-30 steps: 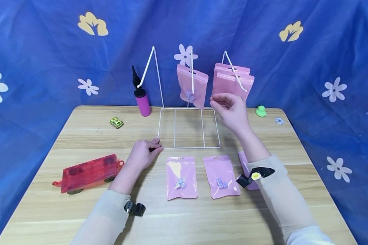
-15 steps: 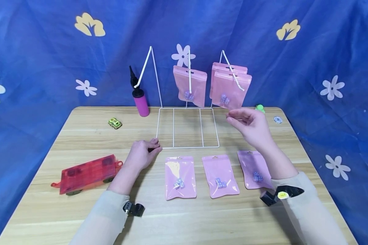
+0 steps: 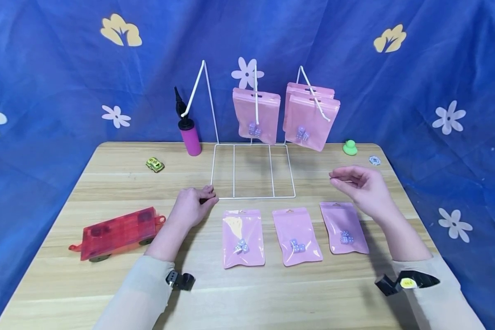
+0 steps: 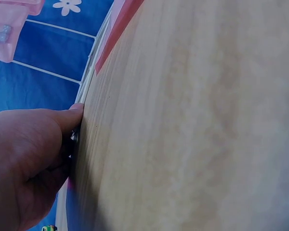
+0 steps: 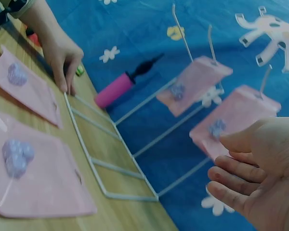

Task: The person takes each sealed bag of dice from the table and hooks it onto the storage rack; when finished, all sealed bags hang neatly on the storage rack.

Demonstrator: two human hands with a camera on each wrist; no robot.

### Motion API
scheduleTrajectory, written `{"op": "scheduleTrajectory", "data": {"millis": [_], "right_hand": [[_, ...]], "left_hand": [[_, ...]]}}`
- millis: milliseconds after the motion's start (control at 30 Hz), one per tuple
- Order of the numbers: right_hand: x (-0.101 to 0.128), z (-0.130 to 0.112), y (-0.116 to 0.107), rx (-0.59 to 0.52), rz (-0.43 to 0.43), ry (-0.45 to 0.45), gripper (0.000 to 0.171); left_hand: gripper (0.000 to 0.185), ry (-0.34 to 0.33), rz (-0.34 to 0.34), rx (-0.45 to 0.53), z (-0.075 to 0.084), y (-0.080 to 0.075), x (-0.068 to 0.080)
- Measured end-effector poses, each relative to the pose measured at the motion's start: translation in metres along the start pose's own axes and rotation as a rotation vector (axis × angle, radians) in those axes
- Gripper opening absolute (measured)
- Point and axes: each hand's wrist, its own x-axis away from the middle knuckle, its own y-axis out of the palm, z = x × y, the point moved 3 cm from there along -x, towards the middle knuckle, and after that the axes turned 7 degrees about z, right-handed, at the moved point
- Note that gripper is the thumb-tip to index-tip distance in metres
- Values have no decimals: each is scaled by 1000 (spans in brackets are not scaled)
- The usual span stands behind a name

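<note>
My left hand [image 3: 198, 201] rests on the table, its curled fingers pinching the front left corner of a white wire rack [image 3: 251, 197]; the left wrist view shows the thumb [image 4: 70, 115] against the wire [image 4: 93, 67]. My right hand [image 3: 354, 181] hovers empty with relaxed fingers just above the rightmost of three pink pouches [image 3: 344, 228] lying flat on the table, the others being the middle pouch [image 3: 297, 236] and the left pouch [image 3: 244, 238]. Each holds small purple dice. One pouch [image 3: 256, 114] hangs on the rack's middle hook, two more pouches [image 3: 312, 121] on the right hook.
A pink hand pump [image 3: 189, 133] stands at the back left of the rack. A small yellow-green toy car [image 3: 155, 164] and a red translucent trailer [image 3: 117, 233] lie to the left. A green toy [image 3: 349, 148] and a small white token [image 3: 374, 160] sit at the back right.
My right hand has come down and to the right from the hanging pouches, empty, to just above the rightmost pouch on the table. The left hand has stayed on the rack corner.
</note>
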Motion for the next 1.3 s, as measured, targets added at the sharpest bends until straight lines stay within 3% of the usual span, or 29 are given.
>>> {"op": "scheduleTrajectory", "data": {"millis": [300,567,800,1300], "right_hand": [[25,38,-31,68,-8,101,31],[56,75,-52,170,-62,267,47],[73,97,-50,149,-106,391,53],[77,111,-37,184,-92,549,53]], "left_hand": [[24,19,8,1,1,-1,-1],[23,24,0,5,3,0,-2],[24,13,-5,11,1,-1,-2],[23,17,10,11,1,-1,-2]]}}
